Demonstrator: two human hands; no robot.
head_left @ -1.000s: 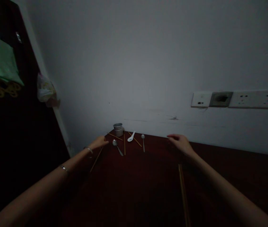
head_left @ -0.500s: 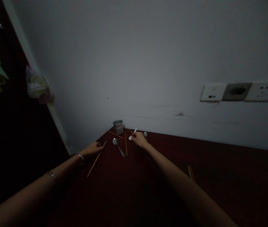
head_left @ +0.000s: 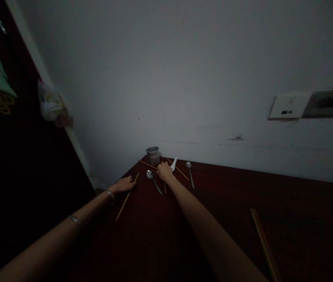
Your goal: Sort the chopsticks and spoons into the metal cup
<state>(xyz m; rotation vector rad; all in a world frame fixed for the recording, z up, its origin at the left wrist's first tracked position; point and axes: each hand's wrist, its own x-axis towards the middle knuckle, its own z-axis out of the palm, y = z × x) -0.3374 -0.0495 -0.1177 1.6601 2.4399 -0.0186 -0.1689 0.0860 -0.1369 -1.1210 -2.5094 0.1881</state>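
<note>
My left hand (head_left: 126,184) is closed with its fingertips on a wooden chopstick (head_left: 124,205) lying slantwise on the dark red table. Farther right, my right hand (head_left: 164,171) bends its fingers over the upper part of another chopstick (head_left: 165,188); the contact is hidden under the hand. A white soup spoon (head_left: 174,163) lies just right of those fingers. Between my hands is a metal spoon (head_left: 153,181), its bowl away from me. A metal cup (head_left: 153,155) stands upright in the far corner, behind my right hand.
One chopstick (head_left: 146,163) lies before the cup, another (head_left: 181,171) right of the white spoon. A long-handled metal spoon (head_left: 190,175) is beside it. More chopsticks (head_left: 263,239) lie at near right. The wall (head_left: 198,98) bounds the table's back; a plastic bag (head_left: 51,105) hangs left.
My right hand has moved left, off the white soup spoon, to the chopstick beside the metal spoon. My left hand stays on its chopstick. The view has shifted slightly.
</note>
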